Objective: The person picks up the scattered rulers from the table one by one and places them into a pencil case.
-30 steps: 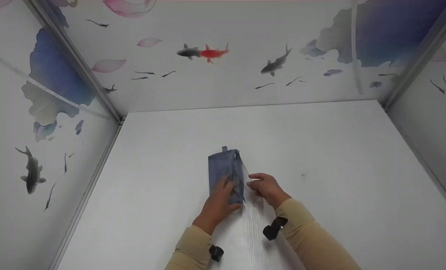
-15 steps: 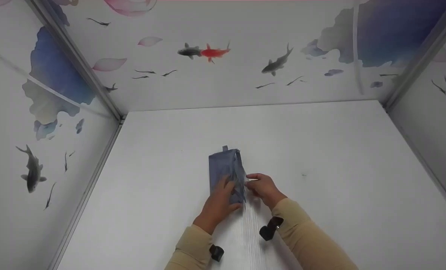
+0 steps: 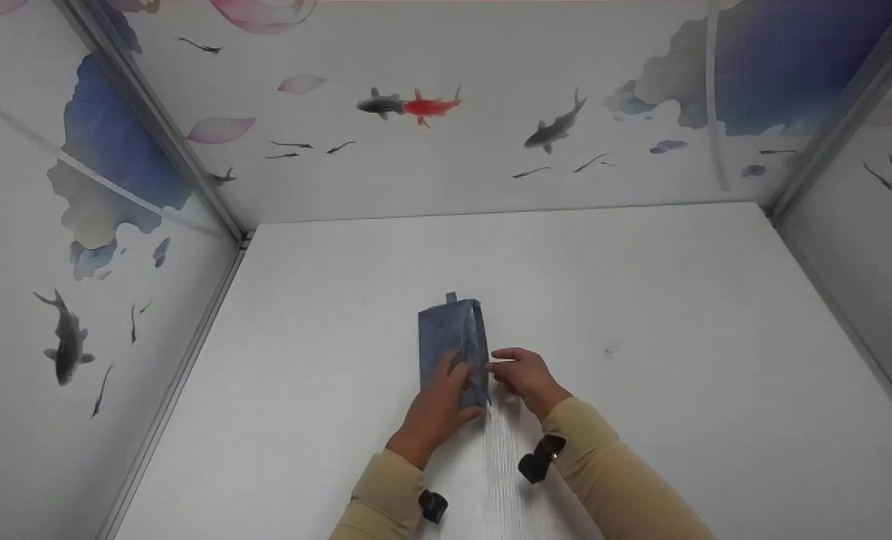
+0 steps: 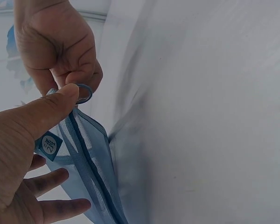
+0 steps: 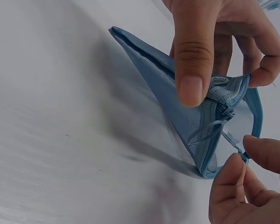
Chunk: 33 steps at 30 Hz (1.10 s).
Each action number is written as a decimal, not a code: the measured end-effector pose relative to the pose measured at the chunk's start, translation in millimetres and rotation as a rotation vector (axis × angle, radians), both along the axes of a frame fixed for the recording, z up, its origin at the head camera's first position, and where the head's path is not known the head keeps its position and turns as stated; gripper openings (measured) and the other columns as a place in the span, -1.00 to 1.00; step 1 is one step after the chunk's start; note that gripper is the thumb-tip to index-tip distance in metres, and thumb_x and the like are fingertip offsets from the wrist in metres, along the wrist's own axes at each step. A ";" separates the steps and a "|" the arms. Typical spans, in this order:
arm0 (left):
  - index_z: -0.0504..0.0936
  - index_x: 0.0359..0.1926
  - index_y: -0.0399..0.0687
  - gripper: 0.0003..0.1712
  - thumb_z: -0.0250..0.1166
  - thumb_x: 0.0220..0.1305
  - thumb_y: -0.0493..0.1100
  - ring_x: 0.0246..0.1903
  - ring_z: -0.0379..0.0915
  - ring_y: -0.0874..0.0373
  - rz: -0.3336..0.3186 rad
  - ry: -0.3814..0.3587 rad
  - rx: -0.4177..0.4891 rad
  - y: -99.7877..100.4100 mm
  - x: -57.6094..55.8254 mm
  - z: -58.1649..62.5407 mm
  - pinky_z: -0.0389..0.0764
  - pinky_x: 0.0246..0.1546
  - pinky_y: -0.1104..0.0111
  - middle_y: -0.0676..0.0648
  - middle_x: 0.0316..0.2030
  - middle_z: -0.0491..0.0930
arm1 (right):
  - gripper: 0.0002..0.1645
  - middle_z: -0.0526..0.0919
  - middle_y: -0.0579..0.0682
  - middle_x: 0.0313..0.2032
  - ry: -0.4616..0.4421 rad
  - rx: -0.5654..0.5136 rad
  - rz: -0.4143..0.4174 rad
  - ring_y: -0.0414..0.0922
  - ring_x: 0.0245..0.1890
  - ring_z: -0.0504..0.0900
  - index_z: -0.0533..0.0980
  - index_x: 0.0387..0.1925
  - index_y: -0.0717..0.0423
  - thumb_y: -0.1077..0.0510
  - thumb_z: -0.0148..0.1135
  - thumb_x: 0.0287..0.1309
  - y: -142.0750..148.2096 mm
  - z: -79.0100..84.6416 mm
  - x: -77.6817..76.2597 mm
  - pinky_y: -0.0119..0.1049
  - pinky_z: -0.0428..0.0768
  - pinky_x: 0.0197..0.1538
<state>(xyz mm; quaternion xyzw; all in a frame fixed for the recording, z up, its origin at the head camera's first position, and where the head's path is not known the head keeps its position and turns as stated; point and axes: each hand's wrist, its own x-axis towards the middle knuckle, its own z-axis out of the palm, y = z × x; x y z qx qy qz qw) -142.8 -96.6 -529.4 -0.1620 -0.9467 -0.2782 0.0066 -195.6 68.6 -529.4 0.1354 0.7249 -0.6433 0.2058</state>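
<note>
A blue mesh zip pouch point(image 3: 439, 330) stands on edge on the white table, tapering away from the hands. My left hand point(image 3: 434, 405) grips its near end; in the left wrist view the thumb presses the top edge beside a small label point(image 4: 49, 145), while the other fingers spread along the side. My right hand point(image 3: 527, 376) is at the pouch's right side. In the right wrist view the right thumb and fingers point(image 5: 252, 182) pinch the end of a thin cord point(image 5: 207, 128) that hangs from the zip slider point(image 5: 228, 113).
Dark wrist cameras point(image 3: 542, 458) are strapped over both tan sleeves point(image 3: 611, 465). The white table point(image 3: 641, 285) meets a back wall point(image 3: 476, 172) printed with fish and petals, and side walls stand left and right.
My right hand has shifted slightly left, closer to the pouch, and the pouch's right side looks less drawn out. My left hand stays in place on the pouch.
</note>
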 end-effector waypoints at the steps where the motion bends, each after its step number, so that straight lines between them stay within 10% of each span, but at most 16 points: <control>1: 0.40 0.11 -0.12 -0.34 0.50 0.04 -0.08 0.01 0.48 -0.05 0.001 -0.004 0.000 0.1 -0.1 0.1 0.60 -0.16 0.17 -0.27 0.33 0.18 | -0.59 0.61 0.07 -0.21 -0.002 0.005 -0.003 -0.12 -0.26 0.53 0.50 0.08 0.27 0.25 0.25 0.19 -0.1 -0.6 -0.3 -0.26 0.52 -0.20; 33: 0.39 0.23 -0.06 -0.23 0.52 0.01 -0.09 0.19 0.38 -0.10 0.004 -0.006 -0.071 5.3 -2.0 -4.6 0.55 0.03 0.13 -0.23 0.34 0.19 | -0.58 0.62 0.12 -0.11 0.104 0.058 0.027 0.04 -0.09 0.57 0.48 0.09 0.29 0.21 0.23 0.21 30.0 3.1 8.8 -0.21 0.60 -0.14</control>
